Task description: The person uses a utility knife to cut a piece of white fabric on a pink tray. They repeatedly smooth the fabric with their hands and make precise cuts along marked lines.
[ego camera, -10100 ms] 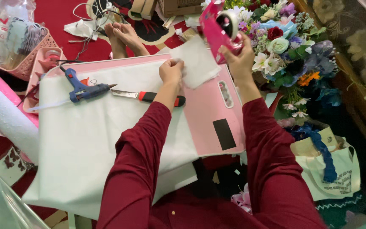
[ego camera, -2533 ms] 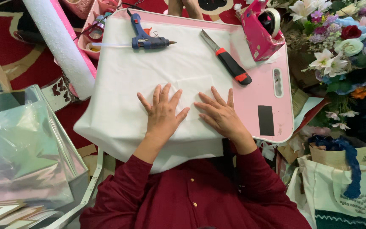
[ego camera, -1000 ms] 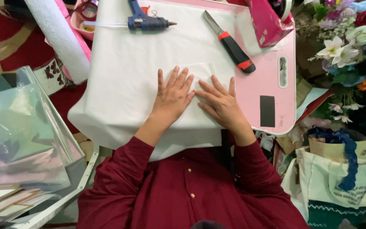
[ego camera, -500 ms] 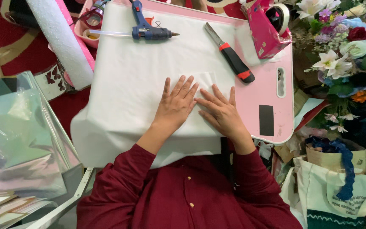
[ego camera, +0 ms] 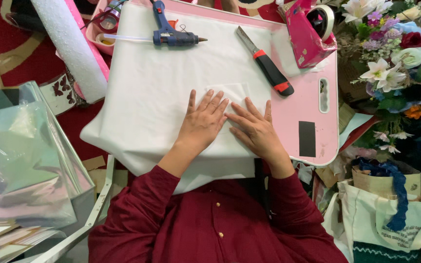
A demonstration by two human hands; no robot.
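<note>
Both hands lie flat, fingers spread and gripping nothing — left hand and right hand side by side on a small white patch atop the white sheet. We would press evenly, smoothing outward from the centre. The sheet covers a pink board; glue gun, knife and tape dispenser lie beyond — flowers at right.

Left hand flat, palm down, fingers spread, pointing toward top of frame, centre of frame; right hand flat just beside it, fingers angled to upper left; fingertips nearly meeting; both forearms in dark red sleeves, lower centre
</note>
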